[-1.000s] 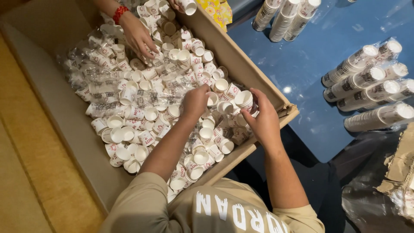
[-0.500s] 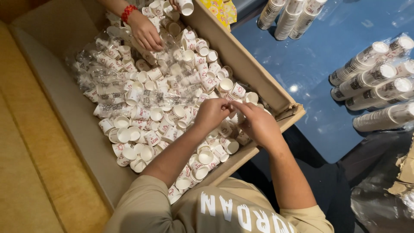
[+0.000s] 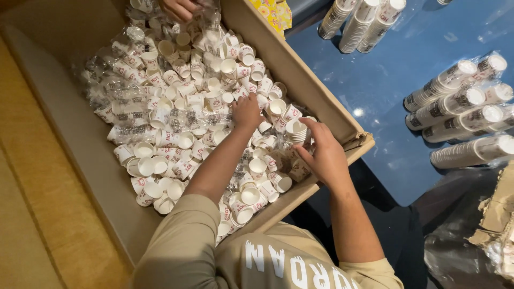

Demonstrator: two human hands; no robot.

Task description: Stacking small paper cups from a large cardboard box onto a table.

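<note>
A big cardboard box (image 3: 300, 75) sits full of small white paper cups (image 3: 176, 123), most lying loose and jumbled, some tangled in torn clear wrap. Over on the blue desk (image 3: 385, 96) beside it lie several wrapped sleeves of stacked cups (image 3: 460, 101), so some cups already stand in stacks, but judging by the heap in the box most of the sorting is yet to do.

The person's right hand (image 3: 324, 155) hovers at the near right edge of the box, fingers curled around a short stack of nested cups (image 3: 296, 130); the grip looks closed on that stack. The left hand (image 3: 246, 111) reaches further in, palm down on the pile, fingers bent among the loose cups. I cannot tell whether its grip has actually pinched one or just rests on them.

At the far end of the box another person's hand (image 3: 179, 8) works in the same heap
</note>
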